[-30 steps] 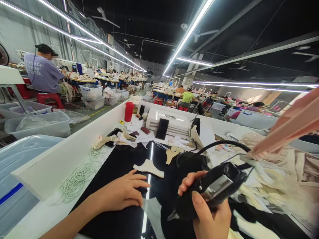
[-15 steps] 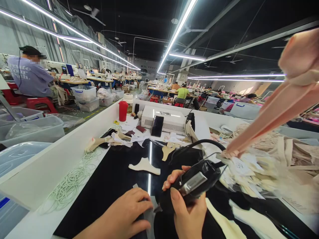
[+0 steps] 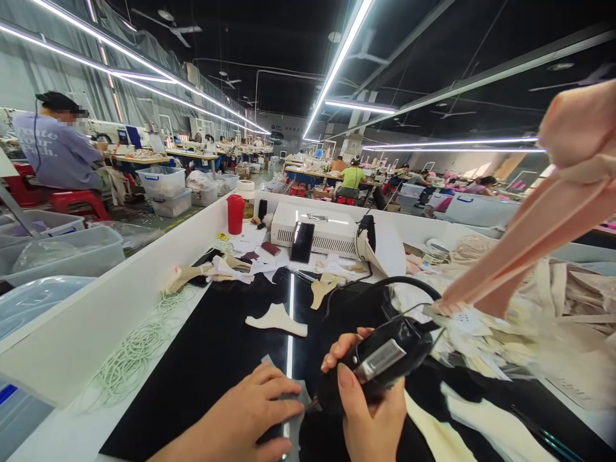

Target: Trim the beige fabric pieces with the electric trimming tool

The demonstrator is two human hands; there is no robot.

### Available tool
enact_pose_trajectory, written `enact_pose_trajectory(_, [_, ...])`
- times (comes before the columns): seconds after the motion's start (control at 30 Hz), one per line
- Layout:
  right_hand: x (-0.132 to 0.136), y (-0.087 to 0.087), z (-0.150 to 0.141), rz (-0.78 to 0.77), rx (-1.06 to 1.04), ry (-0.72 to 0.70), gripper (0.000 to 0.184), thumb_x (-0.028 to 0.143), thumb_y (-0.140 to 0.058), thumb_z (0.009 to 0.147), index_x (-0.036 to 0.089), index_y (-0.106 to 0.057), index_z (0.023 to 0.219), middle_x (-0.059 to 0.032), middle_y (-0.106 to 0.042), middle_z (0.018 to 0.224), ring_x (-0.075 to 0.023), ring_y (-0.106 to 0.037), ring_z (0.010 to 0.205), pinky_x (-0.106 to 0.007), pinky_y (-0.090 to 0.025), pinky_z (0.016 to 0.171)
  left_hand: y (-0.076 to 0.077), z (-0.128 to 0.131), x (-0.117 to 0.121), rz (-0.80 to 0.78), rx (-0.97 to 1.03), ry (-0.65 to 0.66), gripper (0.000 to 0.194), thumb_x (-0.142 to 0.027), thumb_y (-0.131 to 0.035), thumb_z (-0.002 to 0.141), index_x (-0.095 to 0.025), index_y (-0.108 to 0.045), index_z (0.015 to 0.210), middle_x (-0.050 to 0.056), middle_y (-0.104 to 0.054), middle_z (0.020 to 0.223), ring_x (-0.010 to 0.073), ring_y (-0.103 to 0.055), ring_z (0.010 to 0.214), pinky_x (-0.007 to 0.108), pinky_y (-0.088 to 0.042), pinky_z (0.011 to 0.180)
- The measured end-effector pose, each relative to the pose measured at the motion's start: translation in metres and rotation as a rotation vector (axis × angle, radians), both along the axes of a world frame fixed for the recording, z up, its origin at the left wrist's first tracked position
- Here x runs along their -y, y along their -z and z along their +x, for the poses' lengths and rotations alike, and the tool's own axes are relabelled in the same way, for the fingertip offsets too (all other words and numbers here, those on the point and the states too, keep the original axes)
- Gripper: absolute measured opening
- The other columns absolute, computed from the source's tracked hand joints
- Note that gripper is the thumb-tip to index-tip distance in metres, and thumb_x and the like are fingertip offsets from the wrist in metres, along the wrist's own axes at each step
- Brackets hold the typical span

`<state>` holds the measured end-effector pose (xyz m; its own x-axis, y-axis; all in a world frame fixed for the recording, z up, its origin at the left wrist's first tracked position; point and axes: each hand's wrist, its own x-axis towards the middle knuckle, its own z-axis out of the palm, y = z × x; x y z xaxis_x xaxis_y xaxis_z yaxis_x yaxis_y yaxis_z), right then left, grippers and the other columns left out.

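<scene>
Wrapping round one black tool [image 3: 387, 353], the right hand [image 3: 370, 410] holds it above one black mat [image 3: 206, 353]; the left hand [image 3: 255, 404], fingers slightly spread, rests on one grey sheet [image 3: 299, 425] near one cream piece [image 3: 276, 319].

- Handheld tool [image 3: 411, 337]: black casing, glossy on top, with a shiny, smooth metal plate [image 3: 382, 360]
- Tabletop [image 3: 226, 340]: black, smooth, mirror-glossy
- Pale grey piece [image 3: 297, 430]: thin, smooth-looking
- Peach strip [image 3: 520, 237]: soft, matt cloth
- Red cup [image 3: 235, 215]: smooth, plastic-looking
- Phone [image 3: 302, 242]: glossy, dark screen
</scene>
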<state>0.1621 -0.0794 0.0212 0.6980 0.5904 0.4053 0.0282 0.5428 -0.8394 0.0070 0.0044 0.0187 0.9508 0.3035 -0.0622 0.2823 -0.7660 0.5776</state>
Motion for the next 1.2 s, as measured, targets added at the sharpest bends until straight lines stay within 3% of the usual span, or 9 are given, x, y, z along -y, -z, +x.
enact_pose_trajectory(0.17, [0.002,-0.005,0.001,0.002,-0.004,0.010,0.037,0.039,-0.077,0.092,0.031,-0.055,0.122,0.0021,-0.063,0.091,-0.0143,-0.062,0.073,-0.032,-0.052,0.072,0.006,-0.001,0.000,-0.046,0.047,-0.016,0.054,-0.015,-0.080,0.080,-0.031,-0.070,0.131,0.004,-0.064,0.146,0.0356,-0.055,0.136,0.069,-0.025,0.124])
enact_pose_trajectory(0.33, [0.003,-0.007,0.000,0.024,-0.011,-0.007,0.038,0.039,-0.077,0.092,0.031,-0.055,0.122,0.0020,-0.063,0.090,-0.0148,-0.062,0.074,-0.031,-0.052,0.071,0.010,-0.001,0.000,-0.074,0.047,-0.016,0.055,-0.017,-0.080,0.080,-0.033,-0.068,0.131,0.002,-0.061,0.149,0.0356,-0.052,0.140,0.069,-0.021,0.124])
enact_pose_trajectory(0.63, [0.006,-0.003,-0.002,0.014,-0.026,0.007,0.038,0.039,-0.078,0.092,0.031,-0.055,0.121,0.0021,-0.064,0.091,-0.0134,-0.063,0.071,-0.028,-0.053,0.066,0.011,-0.002,0.002,-0.099,0.019,-0.030,0.068,-0.016,-0.071,0.082,-0.032,-0.054,0.145,0.003,-0.056,0.155,0.0333,-0.044,0.148,0.069,-0.012,0.125])
enact_pose_trajectory(0.77, [0.007,-0.002,-0.001,0.011,-0.026,0.023,0.039,0.040,-0.077,0.092,0.030,-0.054,0.122,0.0010,-0.064,0.091,-0.0145,-0.063,0.071,-0.029,-0.053,0.065,0.014,-0.003,0.003,-0.099,0.044,-0.001,0.077,-0.015,-0.068,0.081,-0.031,-0.044,0.152,0.006,-0.061,0.149,0.0335,-0.042,0.149,0.070,-0.011,0.124])
enact_pose_trajectory(1.0, [0.006,-0.001,0.000,-0.016,-0.011,0.062,0.038,0.040,-0.077,0.092,0.029,-0.054,0.120,0.0011,-0.064,0.094,-0.0145,-0.064,0.075,-0.031,-0.054,0.074,0.017,0.000,0.002,-0.110,0.017,0.024,0.044,-0.021,-0.075,0.084,-0.030,-0.063,0.125,0.005,-0.051,0.158,0.0369,-0.038,0.151,0.074,-0.010,0.122])
enact_pose_trajectory(1.2, [0.007,-0.008,0.002,-0.016,-0.039,0.074,0.039,0.039,-0.078,0.091,0.029,-0.053,0.119,0.0021,-0.064,0.091,-0.0139,-0.062,0.072,-0.029,-0.051,0.068,0.014,0.002,-0.003,-0.062,-0.050,0.082,0.049,-0.026,-0.078,0.087,-0.031,-0.060,0.133,0.006,-0.048,0.160,0.0381,-0.036,0.152,0.077,-0.011,0.120])
